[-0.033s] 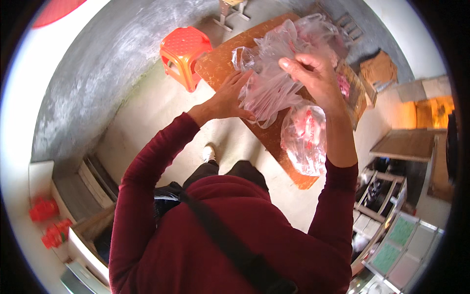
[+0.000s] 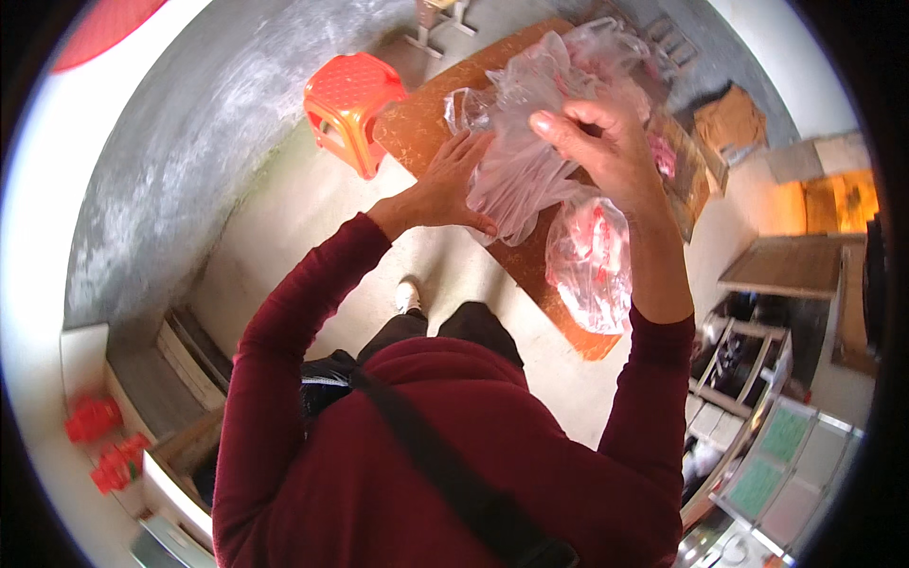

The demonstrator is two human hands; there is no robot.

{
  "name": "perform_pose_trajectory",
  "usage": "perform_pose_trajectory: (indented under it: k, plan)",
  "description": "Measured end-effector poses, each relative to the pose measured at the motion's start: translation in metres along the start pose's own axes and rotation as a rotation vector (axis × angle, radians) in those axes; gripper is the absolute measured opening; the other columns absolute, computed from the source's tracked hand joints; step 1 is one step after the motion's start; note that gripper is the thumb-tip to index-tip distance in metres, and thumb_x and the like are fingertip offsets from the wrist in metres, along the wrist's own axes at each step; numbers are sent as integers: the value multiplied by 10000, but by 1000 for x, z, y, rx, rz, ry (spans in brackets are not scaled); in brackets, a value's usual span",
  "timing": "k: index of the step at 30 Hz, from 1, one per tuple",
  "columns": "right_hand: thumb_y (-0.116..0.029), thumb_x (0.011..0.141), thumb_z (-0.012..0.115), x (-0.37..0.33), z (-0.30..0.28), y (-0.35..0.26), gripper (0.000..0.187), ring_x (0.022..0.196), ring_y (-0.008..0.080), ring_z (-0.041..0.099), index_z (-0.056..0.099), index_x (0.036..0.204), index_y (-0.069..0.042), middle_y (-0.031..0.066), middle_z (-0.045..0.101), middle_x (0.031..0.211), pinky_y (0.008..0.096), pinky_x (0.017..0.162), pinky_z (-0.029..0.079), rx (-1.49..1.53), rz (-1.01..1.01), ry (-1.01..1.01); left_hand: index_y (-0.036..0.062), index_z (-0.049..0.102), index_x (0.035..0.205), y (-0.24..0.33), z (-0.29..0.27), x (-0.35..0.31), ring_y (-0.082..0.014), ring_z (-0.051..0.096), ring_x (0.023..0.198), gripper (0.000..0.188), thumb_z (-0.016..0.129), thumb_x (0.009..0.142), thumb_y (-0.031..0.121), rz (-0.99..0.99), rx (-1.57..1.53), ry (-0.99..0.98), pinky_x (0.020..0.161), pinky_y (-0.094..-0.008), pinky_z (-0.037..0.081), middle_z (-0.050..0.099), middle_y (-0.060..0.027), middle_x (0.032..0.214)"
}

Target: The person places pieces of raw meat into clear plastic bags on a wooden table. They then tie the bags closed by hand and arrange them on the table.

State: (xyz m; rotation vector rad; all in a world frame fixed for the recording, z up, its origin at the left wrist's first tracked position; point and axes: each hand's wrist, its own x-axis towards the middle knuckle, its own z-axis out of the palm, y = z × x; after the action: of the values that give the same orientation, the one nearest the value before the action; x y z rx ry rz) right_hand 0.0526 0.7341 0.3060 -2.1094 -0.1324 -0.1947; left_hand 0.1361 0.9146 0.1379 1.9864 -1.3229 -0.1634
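So the thing being handled is a bunch of thin clear plastic bags (image 2: 519, 180), gathered in loose folds on the orange-brown table (image 2: 440, 109) and reaching its near edge. The left hand (image 2: 437, 187) is spread, fingers out, up against the left side of the bunch. The right hand (image 2: 601, 142) is curled above the bags with thumb and forefinger close together; can't tell if there's a bit of film pinched in there or just air.

My two cents on working film like this: it clings and slides, so I'd keep the left palm flat as the anchor and let the right do the fine picking. Rub thumb against finger to get one layer apart, lift it gently, don't yank or the whole pile could come along. I'd also nudge the folds back from that edge so nothing slips off.

As for writing: the clear bag (image 2: 587, 275) nearer the table's close corner has red marks, maybe print, maybe what's inside, but it's too crumpled and shiny to read. No brand or label I can make out on the bunch either.
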Motion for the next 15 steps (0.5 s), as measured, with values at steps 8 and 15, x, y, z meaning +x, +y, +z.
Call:
perform_pose_trajectory:
  k: [8, 15]
  plan:
    - [-300, 779, 689, 45, 8, 6, 382, 478, 35, 372, 538, 574, -16, -40, 423, 496, 235, 432, 287, 28, -23, 100, 27, 504, 1208, 9, -14, 37, -201, 511, 1074, 427, 615, 848, 228, -11, -790, -519, 932, -334, 396, 572, -88, 1128]
    - [-316, 815, 671, 64, -51, 89, 275, 538, 26, 371, 613, 685, -80, -72, 431, 570, 195, 498, 301, 168, 275, 322, 2, 492, 1223, -2, -25, 92, -173, 538, 1021, 385, 561, 887, 176, -297, -1038, -799, 921, -313, 399, 583, -83, 1112]
